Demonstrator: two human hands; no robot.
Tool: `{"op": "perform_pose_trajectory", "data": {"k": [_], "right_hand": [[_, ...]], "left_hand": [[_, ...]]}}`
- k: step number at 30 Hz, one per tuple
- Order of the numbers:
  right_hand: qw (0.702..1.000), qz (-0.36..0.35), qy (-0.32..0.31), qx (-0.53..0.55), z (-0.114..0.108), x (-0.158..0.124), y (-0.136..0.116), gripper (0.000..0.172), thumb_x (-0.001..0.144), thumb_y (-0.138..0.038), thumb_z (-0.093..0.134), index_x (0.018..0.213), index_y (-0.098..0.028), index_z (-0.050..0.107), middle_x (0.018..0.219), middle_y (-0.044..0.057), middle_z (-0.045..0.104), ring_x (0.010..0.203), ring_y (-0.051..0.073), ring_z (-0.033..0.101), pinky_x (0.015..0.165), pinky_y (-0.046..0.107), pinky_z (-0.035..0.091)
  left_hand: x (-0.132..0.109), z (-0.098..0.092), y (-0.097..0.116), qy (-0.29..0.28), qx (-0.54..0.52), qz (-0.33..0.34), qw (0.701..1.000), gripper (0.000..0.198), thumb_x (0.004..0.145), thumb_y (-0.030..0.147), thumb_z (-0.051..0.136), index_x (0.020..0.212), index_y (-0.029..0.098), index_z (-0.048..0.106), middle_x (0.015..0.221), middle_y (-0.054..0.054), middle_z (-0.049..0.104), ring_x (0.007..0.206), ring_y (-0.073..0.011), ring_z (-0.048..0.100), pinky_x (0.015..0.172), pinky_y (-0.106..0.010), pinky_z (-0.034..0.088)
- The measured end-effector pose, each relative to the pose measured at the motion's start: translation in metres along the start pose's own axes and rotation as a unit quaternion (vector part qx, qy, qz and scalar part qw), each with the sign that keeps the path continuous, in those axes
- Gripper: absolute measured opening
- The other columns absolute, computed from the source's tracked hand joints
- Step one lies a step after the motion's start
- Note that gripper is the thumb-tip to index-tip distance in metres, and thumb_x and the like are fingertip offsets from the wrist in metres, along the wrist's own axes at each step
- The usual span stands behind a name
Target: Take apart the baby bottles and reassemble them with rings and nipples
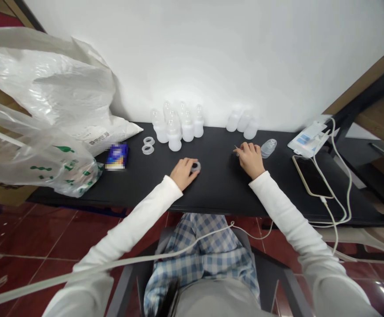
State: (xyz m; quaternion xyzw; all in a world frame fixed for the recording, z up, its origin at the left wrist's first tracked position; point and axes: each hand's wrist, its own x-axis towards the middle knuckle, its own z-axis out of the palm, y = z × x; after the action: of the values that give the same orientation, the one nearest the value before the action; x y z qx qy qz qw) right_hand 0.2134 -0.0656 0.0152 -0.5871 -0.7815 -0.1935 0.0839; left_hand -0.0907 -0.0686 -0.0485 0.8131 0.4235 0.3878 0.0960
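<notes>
Spanning the view under a white wall (231, 57), a black table (218, 198) sets the clock, with twelve at the wall and its centre between the hands. Large plastic bags (43, 105) slump over the edge at ten o'clock, while a smartphone (311, 176) lies at three with a white cable (343, 185) curling beside it. A cluster of milky plastic baby bottles (175, 127) stands upright at eleven, and three frosted bottles (241, 121) stand at one against the wall. A small blue box (116, 156), its print obscured, lies at nine, and two translucent rings (148, 145) sit between it and the baby bottles. The left hand (184, 173) is closed around a dark bottle collar (195, 166) at eight o'clock. The right hand (250, 159) is curled, pinching a thin sliver (236, 149), too small to identify, at two. A clear plastic cap (268, 148) lies on its side just beside that hand.
</notes>
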Motion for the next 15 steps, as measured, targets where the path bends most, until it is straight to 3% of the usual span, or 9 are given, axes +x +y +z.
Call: {"op": "perform_pose_trajectory", "data": {"k": [2, 4, 6, 8, 11, 15], "right_hand": [[0.999, 0.010, 0.012, 0.033, 0.000, 0.004, -0.001, 0.037, 0.099, -0.016, 0.039, 0.115, -0.019, 0.072, 0.107, 0.015, 0.065, 0.098, 0.028, 0.052, 0.090, 0.041, 0.034], [0.994, 0.031, 0.054, 0.093, 0.003, 0.008, -0.005, 0.038, 0.102, -0.024, 0.037, 0.124, -0.021, 0.068, 0.105, 0.013, 0.065, 0.097, 0.027, 0.055, 0.088, 0.040, 0.036], [0.976, 0.057, 0.116, 0.175, 0.009, 0.013, -0.012, 0.038, 0.104, -0.033, 0.038, 0.130, -0.022, 0.063, 0.104, 0.011, 0.066, 0.095, 0.025, 0.057, 0.087, 0.039, 0.039], [0.944, 0.077, 0.172, 0.270, 0.016, 0.018, -0.021, 0.035, 0.103, -0.038, 0.042, 0.127, -0.021, 0.062, 0.100, 0.008, 0.067, 0.088, 0.022, 0.059, 0.086, 0.037, 0.042], [0.891, 0.091, 0.205, 0.394, 0.025, 0.026, -0.037, 0.029, 0.100, -0.043, 0.051, 0.114, -0.021, 0.062, 0.095, 0.004, 0.067, 0.074, 0.017, 0.056, 0.080, 0.033, 0.046], [0.869, 0.075, 0.202, 0.445, 0.031, 0.039, -0.052, 0.025, 0.098, -0.044, 0.055, 0.105, -0.021, 0.064, 0.086, 0.001, 0.066, 0.065, 0.014, 0.050, 0.074, 0.031, 0.044]], "left_hand": [[0.030, 0.019, 0.015, -0.062, -0.103, -0.022, 0.993, 0.033, 0.086, 0.040, 0.069, 0.114, 0.023, 0.067, 0.110, -0.008, 0.068, 0.097, -0.0239, 0.066, 0.088, -0.041, 0.056], [0.063, 0.036, 0.023, -0.098, -0.230, -0.114, 0.962, 0.035, 0.083, 0.041, 0.074, 0.110, 0.021, 0.068, 0.103, -0.005, 0.069, 0.087, -0.0174, 0.067, 0.087, -0.036, 0.056], [0.092, 0.049, 0.026, -0.073, -0.381, -0.237, 0.890, 0.031, 0.085, 0.040, 0.072, 0.104, 0.017, 0.066, 0.094, -0.005, 0.070, 0.080, -0.0139, 0.067, 0.085, -0.034, 0.056], [0.112, 0.056, 0.026, -0.004, -0.491, -0.322, 0.810, 0.028, 0.087, 0.040, 0.071, 0.098, 0.015, 0.062, 0.089, -0.005, 0.070, 0.079, -0.0125, 0.068, 0.086, -0.032, 0.056], [0.122, 0.057, 0.024, 0.031, -0.567, -0.359, 0.741, 0.027, 0.088, 0.036, 0.071, 0.097, 0.015, 0.058, 0.085, -0.005, 0.071, 0.079, -0.0131, 0.071, 0.088, -0.033, 0.056], [0.115, 0.049, 0.026, 0.026, -0.602, -0.374, 0.705, 0.021, 0.094, 0.034, 0.063, 0.095, 0.015, 0.056, 0.080, -0.005, 0.072, 0.075, -0.0132, 0.071, 0.082, -0.030, 0.056]]}}
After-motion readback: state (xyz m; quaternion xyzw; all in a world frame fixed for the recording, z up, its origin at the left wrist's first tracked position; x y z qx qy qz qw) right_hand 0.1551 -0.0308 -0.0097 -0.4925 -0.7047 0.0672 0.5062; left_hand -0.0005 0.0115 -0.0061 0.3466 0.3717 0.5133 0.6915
